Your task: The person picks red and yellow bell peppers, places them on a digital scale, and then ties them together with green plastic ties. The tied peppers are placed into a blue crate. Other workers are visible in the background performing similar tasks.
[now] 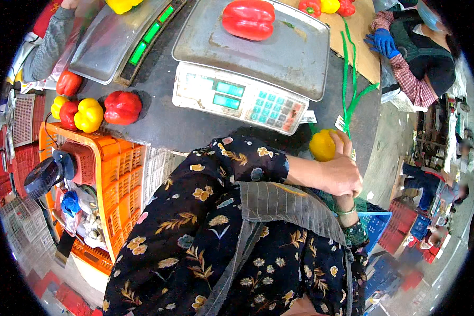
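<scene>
My left forearm reaches across my body to the right. My left hand (338,177) is closed in front of my right wrist; what its fingers hold is hidden. My right hand (342,145) comes up behind it, fingers curled over a yellow bell pepper (321,146) at the table's near edge. Where the hands overlap, it is hard to tell their fingers apart. Green netting (364,204) shows below them. Ahead, a large red bell pepper (248,19) lies on the metal pan of a white scale (240,98). Green straps (349,97) lie right of the scale.
A second scale (110,42) stands at far left, with several red and yellow peppers near it, including a red one (122,107). Orange crates (122,195) and a black fan (50,173) are below left. A co-worker with blue gloves (383,43) is at far right.
</scene>
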A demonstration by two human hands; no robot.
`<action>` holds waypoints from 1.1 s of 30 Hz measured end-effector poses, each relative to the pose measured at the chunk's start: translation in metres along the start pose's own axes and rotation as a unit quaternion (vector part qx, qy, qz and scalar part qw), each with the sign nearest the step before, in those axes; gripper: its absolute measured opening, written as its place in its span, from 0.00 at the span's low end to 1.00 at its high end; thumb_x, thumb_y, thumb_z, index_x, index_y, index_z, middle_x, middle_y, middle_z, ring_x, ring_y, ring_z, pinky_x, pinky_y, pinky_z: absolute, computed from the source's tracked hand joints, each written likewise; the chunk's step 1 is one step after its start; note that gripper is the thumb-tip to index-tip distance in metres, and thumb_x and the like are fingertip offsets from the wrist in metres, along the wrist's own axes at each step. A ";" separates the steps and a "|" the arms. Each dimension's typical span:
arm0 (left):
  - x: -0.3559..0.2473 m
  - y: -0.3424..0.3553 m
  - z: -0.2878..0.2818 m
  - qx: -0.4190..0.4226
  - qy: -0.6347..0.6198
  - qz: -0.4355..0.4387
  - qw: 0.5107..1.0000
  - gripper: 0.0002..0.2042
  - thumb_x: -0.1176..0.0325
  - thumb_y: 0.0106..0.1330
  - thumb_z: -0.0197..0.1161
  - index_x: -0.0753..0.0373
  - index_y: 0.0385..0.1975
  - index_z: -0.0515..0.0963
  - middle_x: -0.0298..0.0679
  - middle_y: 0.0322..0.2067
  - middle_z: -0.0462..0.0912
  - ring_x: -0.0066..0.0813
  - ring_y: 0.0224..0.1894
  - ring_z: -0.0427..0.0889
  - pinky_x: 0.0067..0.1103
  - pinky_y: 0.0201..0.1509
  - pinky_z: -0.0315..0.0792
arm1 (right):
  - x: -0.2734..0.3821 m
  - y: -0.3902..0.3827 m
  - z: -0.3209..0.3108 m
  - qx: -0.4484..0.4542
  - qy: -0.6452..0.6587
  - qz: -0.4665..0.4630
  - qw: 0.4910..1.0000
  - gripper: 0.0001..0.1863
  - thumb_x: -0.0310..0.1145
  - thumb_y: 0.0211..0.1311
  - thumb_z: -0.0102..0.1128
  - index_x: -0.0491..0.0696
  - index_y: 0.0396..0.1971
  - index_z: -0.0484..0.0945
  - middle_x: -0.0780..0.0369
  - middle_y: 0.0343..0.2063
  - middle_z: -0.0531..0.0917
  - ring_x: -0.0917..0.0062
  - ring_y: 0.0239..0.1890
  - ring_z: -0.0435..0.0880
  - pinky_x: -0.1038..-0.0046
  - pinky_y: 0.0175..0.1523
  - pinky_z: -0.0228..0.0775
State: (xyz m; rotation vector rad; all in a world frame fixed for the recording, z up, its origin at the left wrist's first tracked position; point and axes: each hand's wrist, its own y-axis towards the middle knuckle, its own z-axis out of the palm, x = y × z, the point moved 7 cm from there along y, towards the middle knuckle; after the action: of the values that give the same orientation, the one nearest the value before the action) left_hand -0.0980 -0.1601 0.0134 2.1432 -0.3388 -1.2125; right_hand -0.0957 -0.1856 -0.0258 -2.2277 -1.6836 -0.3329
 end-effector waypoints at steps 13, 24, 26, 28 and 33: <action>-0.021 0.020 -0.010 -0.078 -0.308 -0.017 0.948 0.01 0.73 0.55 0.59 0.62 0.25 0.77 0.39 0.26 0.81 0.39 0.34 0.80 0.29 0.39 0.71 | 0.013 0.019 -0.001 -0.044 -0.127 -0.100 0.986 0.42 0.33 0.33 0.73 0.51 0.56 0.66 0.59 0.59 0.68 0.62 0.59 0.67 0.60 0.59 0.60; 0.000 0.006 -0.064 -0.175 -0.154 -0.085 0.969 0.02 0.75 0.52 0.60 0.60 0.25 0.75 0.38 0.24 0.80 0.38 0.34 0.78 0.31 0.39 0.69 | 0.032 0.025 -0.003 0.103 -0.115 -0.161 0.975 0.28 0.27 0.53 0.52 0.46 0.58 0.66 0.54 0.61 0.65 0.60 0.60 0.66 0.64 0.62 0.58; 0.003 0.002 -0.087 -0.238 -0.080 -0.070 0.965 0.04 0.74 0.49 0.61 0.57 0.24 0.76 0.37 0.26 0.75 0.38 0.38 0.73 0.33 0.44 0.65 | 0.019 0.016 -0.019 0.215 -0.097 -0.069 0.969 0.27 0.24 0.52 0.52 0.45 0.56 0.67 0.53 0.58 0.68 0.60 0.59 0.68 0.64 0.61 0.60; -0.007 -0.007 -0.116 -0.283 -0.008 -0.065 0.957 0.05 0.72 0.48 0.63 0.58 0.26 0.75 0.36 0.28 0.73 0.36 0.41 0.71 0.32 0.48 0.63 | 0.016 0.002 -0.046 0.321 -0.078 0.041 0.943 0.26 0.22 0.51 0.52 0.43 0.55 0.69 0.52 0.56 0.71 0.60 0.58 0.70 0.65 0.59 0.63; -0.007 -0.006 -0.141 -0.207 -0.145 -0.180 0.951 0.17 0.69 0.56 0.62 0.58 0.45 0.70 0.37 0.28 0.70 0.31 0.27 0.75 0.28 0.29 0.70 | 0.106 0.007 -0.155 0.211 0.060 -0.049 0.974 0.17 0.19 0.53 0.50 0.39 0.45 0.73 0.52 0.42 0.78 0.61 0.47 0.77 0.69 0.51 0.67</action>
State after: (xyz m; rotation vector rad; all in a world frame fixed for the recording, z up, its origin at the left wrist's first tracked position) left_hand 0.0152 -0.0947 0.0660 1.7053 0.1868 -1.6452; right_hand -0.0576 -0.1551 0.1560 -1.7859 -1.6250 -0.1153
